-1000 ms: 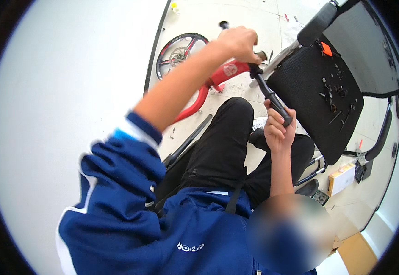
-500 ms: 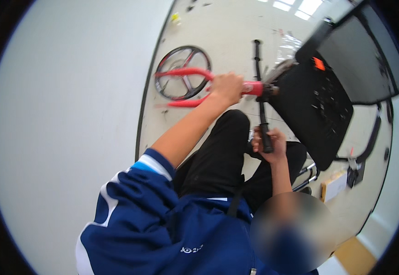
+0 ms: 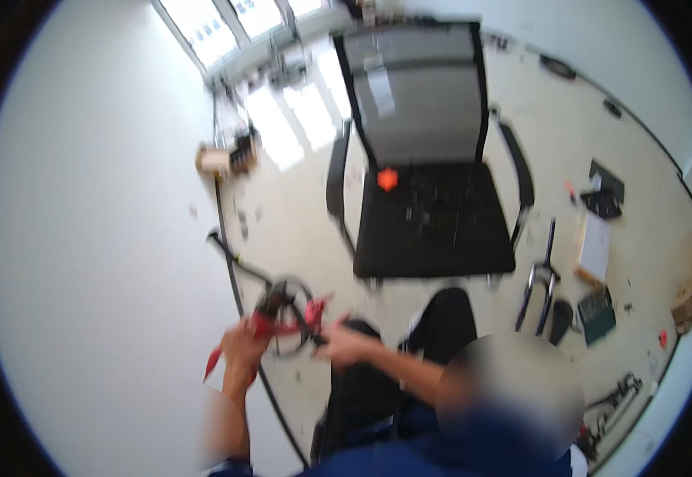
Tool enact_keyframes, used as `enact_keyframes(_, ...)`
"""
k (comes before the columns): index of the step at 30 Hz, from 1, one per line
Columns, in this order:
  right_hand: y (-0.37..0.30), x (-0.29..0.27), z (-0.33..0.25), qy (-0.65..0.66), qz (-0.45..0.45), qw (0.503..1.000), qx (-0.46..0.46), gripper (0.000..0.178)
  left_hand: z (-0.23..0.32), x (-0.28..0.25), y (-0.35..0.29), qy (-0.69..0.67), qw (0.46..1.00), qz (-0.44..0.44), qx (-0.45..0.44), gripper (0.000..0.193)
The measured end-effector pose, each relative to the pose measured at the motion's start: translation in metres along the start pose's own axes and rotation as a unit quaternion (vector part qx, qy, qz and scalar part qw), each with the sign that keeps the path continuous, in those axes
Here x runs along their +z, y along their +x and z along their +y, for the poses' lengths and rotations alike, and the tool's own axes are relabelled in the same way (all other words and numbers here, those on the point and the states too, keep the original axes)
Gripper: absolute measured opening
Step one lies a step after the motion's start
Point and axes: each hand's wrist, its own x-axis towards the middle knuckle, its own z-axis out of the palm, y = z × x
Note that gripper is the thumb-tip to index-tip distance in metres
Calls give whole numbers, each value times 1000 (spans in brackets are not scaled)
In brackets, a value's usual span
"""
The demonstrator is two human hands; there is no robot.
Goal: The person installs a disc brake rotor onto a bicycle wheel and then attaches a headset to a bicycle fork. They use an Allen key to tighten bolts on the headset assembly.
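Observation:
My left hand (image 3: 242, 343) is closed around a red bicycle fork (image 3: 262, 324) low on the left. One red prong sticks out below that hand. A black handlebar (image 3: 249, 269) is joined at the fork's top and slants from upper left to lower right. At its near end, my right hand (image 3: 346, 344) is wrapped around the black grip, though motion blurs the fingers. Behind the handlebar a black wheel (image 3: 309, 288) lies on the floor, partly covered by the fork and bar.
A black mesh office chair (image 3: 433, 230) stands ahead, with small parts and an orange piece (image 3: 387, 180) on its seat. Right of it lie a black suspension fork (image 3: 543, 278), a white box (image 3: 594, 248) and a dark green case (image 3: 596, 316). A white wall (image 3: 107, 238) rises at left.
The fork and handlebar have swung left toward the wall, with both hands still on them. My view has turned, so the chair now stands straight ahead.

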Motion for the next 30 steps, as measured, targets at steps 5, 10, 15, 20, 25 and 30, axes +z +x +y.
enact_keyframes(5, -31, 25, -67, -22, -50, 988, -144, 27, 58, -112, -16, 16, 993, 119, -24, 44)
enact_keyframes(10, -83, 28, -120, -50, -27, 972, -226, 26, 117, -188, -10, 69, 974, 205, 71, 43)
enact_keyframes(15, -164, 23, -176, -35, 57, 968, -242, 30, 200, -241, 2, 41, 958, 215, 184, 42)
enact_keyframes(20, -197, -5, -169, -3, 115, 961, -252, 30, 255, -233, 38, 43, 957, 162, 236, 36)
enact_keyframes(25, -212, -18, -173, 43, 134, 951, -276, 28, 279, -242, 60, 66, 945, 133, 290, 42)
enact_keyframes(30, -241, -19, -208, 40, 115, 945, -303, 26, 297, -283, 65, 68, 941, 132, 305, 63)
